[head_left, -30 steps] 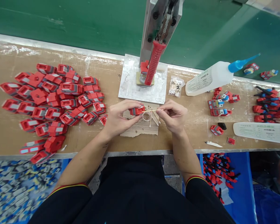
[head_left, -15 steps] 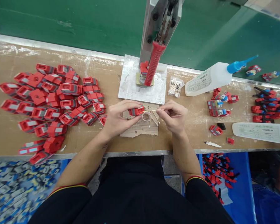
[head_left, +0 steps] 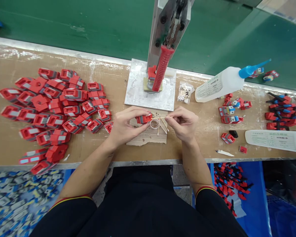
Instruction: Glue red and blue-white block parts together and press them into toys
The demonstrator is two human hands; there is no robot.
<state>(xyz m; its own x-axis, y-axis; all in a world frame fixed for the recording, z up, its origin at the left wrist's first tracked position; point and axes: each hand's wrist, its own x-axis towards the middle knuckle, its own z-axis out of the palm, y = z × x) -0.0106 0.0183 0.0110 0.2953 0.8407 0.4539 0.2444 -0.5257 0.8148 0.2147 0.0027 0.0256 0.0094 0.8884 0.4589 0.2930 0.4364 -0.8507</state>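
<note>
A red part is held over a scrap board at the near middle of the bench, pinched between thumb and fingers of the left hand. A thin stick is pinched in the fingertips of the right hand, and its tip is laid against the right end of the part. Both hands are closed on what they hold.

Directly beneath the part a small clear ring rests on the board, with a few loose sticks just beside it.

Hazards, as judged from this position:

- The stick is slender; it may be bent or snapped if it is pressed sideways against the part.
- The part is gripped only at its edges; it may be rotated or dropped onto the ring if pressure from the stick is not countered.
- Whatever is carried on the stick tip cannot be made out; if it is adhesive, it may be smeared onto the fingers or the part's outer face.
- The loose sticks may be swept off the board by the right wrist.

Further out, a heap of red parts lies to the left, a press stands behind the board, and a bottle lies to the right, its nozzle well apart from the hands.
</note>
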